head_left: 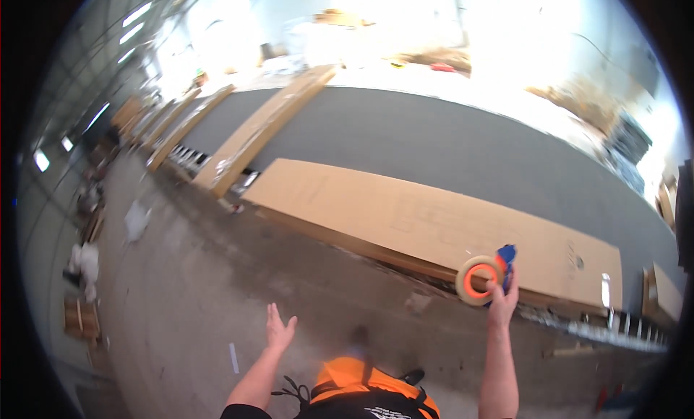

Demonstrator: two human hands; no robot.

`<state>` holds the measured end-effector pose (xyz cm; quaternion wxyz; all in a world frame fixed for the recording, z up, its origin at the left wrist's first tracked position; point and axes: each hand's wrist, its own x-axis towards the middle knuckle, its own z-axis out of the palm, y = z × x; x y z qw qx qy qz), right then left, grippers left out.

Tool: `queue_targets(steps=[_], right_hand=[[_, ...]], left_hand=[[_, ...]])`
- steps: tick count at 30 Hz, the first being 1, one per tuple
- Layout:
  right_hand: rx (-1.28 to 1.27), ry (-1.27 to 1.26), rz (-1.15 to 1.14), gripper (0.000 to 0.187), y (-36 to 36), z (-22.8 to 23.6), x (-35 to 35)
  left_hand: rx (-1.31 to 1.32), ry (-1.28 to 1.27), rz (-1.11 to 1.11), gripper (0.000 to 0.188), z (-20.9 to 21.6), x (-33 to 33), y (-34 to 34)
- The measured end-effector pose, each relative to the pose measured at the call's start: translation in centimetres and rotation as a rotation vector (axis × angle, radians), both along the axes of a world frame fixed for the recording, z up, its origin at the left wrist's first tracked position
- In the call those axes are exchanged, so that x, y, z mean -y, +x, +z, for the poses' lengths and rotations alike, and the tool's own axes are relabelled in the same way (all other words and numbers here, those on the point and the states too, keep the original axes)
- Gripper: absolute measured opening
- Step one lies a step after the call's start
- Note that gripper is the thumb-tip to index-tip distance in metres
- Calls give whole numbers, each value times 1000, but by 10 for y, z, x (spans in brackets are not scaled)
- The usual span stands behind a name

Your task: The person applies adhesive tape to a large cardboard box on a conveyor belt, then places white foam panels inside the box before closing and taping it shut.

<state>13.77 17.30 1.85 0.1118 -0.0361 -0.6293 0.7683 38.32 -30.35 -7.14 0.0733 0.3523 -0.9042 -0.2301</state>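
Observation:
My right hand (502, 302) grips a tape dispenser (473, 292) with a blue and orange body and a roll of tan tape on an orange hub. The dispenser is in front of the right part of a long, flat cardboard box (405, 213); whether it touches the box I cannot tell. Low over the floor at the left, my left hand (279, 332) is open, its thumb apart from the fingers, and holds nothing.
The box lies along the near edge of a wide grey surface (405, 133). Several long narrow cartons (271, 126) lie across it farther left. Metal rollers (629, 331) show at the lower right. White plastic wrap (136, 220) lies on the concrete floor (188, 274), and a small carton (661, 292) stands at the far right.

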Motion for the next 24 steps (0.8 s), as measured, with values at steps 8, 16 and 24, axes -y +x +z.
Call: queue_targets(steps=[8,16,24], right_hand=[[177,354,35,40,-138,-73,7],[-72,1559,-700,50,-82,-2,111],[-270,1260,99,71,-108,3,298]], left_hand=[[-232,148,227,62,2,104,-31],[-440,523,252,104,3,207,-227],[-753,688,153,90,-45,240,-268]])
